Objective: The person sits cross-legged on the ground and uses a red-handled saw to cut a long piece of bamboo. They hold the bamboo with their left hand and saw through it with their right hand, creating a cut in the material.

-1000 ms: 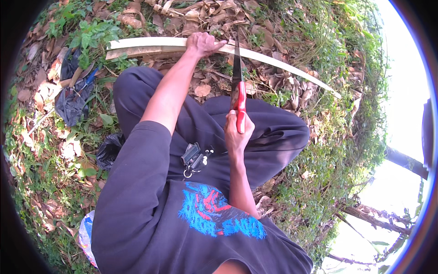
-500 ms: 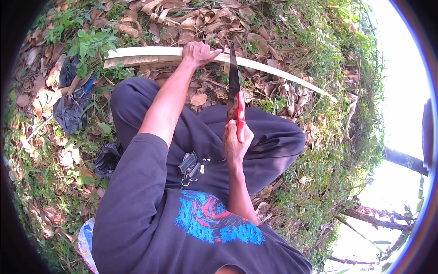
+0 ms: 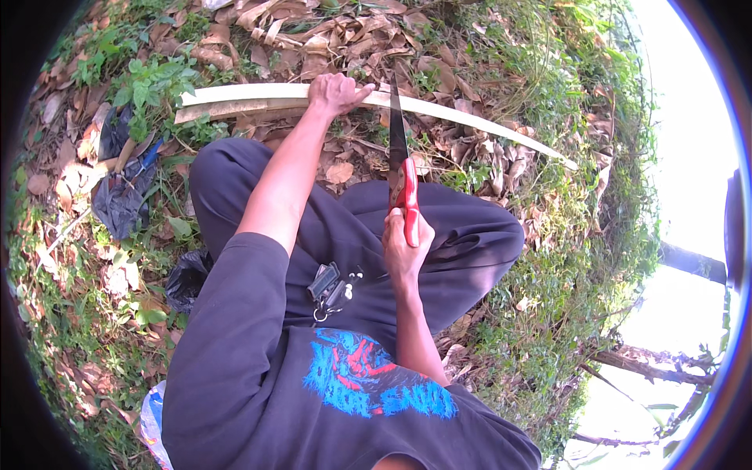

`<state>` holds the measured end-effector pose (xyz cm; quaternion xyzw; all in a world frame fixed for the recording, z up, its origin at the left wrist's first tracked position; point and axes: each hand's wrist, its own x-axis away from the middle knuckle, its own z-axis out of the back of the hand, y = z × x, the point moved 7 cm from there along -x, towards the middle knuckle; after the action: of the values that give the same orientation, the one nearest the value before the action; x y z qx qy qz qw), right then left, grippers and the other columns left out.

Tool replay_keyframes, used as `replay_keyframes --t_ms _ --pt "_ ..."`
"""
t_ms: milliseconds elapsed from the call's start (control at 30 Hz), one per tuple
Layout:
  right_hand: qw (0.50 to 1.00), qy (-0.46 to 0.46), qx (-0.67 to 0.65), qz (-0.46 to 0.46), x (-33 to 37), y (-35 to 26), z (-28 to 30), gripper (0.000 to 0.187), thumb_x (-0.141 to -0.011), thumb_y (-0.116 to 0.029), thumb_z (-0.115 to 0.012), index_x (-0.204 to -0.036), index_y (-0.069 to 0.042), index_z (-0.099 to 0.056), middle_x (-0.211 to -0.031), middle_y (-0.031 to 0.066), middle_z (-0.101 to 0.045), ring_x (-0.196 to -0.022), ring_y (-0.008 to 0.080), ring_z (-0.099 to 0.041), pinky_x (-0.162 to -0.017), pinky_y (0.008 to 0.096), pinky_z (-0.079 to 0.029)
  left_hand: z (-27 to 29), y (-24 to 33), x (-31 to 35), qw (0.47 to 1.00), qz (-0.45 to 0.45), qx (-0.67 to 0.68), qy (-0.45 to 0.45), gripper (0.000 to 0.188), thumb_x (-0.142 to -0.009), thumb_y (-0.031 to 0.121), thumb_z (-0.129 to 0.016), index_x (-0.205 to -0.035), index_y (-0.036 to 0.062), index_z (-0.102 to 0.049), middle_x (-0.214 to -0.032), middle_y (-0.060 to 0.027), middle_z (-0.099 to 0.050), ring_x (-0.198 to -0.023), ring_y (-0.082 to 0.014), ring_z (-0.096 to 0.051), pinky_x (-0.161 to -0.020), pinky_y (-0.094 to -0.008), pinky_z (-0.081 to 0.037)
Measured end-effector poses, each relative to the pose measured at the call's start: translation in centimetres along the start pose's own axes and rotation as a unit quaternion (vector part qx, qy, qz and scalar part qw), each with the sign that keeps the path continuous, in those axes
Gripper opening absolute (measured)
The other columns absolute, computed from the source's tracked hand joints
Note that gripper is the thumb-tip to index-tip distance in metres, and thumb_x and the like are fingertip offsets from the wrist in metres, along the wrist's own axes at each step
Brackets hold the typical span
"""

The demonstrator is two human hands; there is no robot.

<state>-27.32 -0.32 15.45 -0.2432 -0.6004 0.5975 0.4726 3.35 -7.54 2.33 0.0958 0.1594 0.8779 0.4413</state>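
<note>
A long pale strip, seemingly wood or bamboo [image 3: 470, 120], lies crosswise in front of my knees. Beneath its left part rests a browner length of similar material [image 3: 227, 109]. My left hand [image 3: 335, 94] grips the pale strip left of its middle, thumb pointing right along it. My right hand [image 3: 409, 239] is closed around the red handle of a hand saw [image 3: 399, 141]. The dark blade points away from me, and its tip end crosses the strip just right of my left thumb. Whether the teeth have cut into the strip cannot be made out.
Dry leaves [image 3: 340, 172] and low green plants cover the ground. A black plastic bag [image 3: 121, 205] with a tool handle [image 3: 124, 155] beside it lies at left. Another black bag [image 3: 188, 278] is by my left thigh. Keys and a dark case [image 3: 327, 286] rest at my lap.
The saw has shifted slightly back toward me, its tip now nearer the strip and a little farther left. My left hand keeps its grip on the strip.
</note>
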Motion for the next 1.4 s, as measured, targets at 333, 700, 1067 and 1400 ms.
replay_keyframes --t_ms 333,700,1067,1400 --pt "0.993 0.030 0.071 0.087 -5.2 -0.5 -1.2 0.023 -0.092 -0.008 -0.060 -0.071 0.001 -0.054 -0.057 0.0005 -0.048 -0.054 0.0060 -0.039 -0.049 0.0296 -0.035 0.7 1.1 0.5 1.000 -0.006 -0.001 0.010 0.073 -0.092 0.070 -0.041 -0.074 0.0076 -0.075 -0.078 -0.0188 -0.072 -0.078 -0.0346 -0.072 -0.073 -0.0454 -0.056" --pt "0.974 0.056 0.110 0.189 -6.5 -2.1 -1.7 0.028 -0.089 -0.011 -0.062 -0.069 0.003 -0.051 -0.054 0.0102 -0.045 -0.051 0.0112 -0.039 -0.048 0.0367 -0.037 1.6 0.8 0.2 0.997 -0.019 -0.026 0.068 0.071 -0.092 0.066 -0.043 -0.073 0.0060 -0.075 -0.077 -0.0214 -0.071 -0.076 -0.0386 -0.071 -0.071 -0.0472 -0.056" --pt "0.987 0.017 0.065 0.143 0.5 -2.3 1.2 0.024 -0.091 -0.014 -0.062 -0.076 0.002 -0.053 -0.057 0.0108 -0.044 -0.055 0.0136 -0.040 -0.054 0.0384 -0.040 1.9 0.9 1.1 0.990 -0.021 -0.020 0.135 0.066 -0.093 0.058 -0.049 -0.062 0.0030 -0.069 -0.068 -0.0237 -0.067 -0.069 -0.0414 -0.068 -0.068 -0.0516 -0.053" --pt "0.991 0.024 0.081 0.104 -5.6 0.3 -0.5 0.027 -0.093 -0.018 -0.061 -0.077 0.001 -0.052 -0.058 0.0023 -0.043 -0.057 0.0097 -0.038 -0.053 0.0338 -0.036 1.8 1.1 2.2 0.978 -0.063 -0.020 0.197 0.051 -0.093 0.041 -0.056 -0.058 0.0056 -0.066 -0.063 -0.0219 -0.064 -0.058 -0.0397 -0.065 -0.057 -0.0505 -0.052"
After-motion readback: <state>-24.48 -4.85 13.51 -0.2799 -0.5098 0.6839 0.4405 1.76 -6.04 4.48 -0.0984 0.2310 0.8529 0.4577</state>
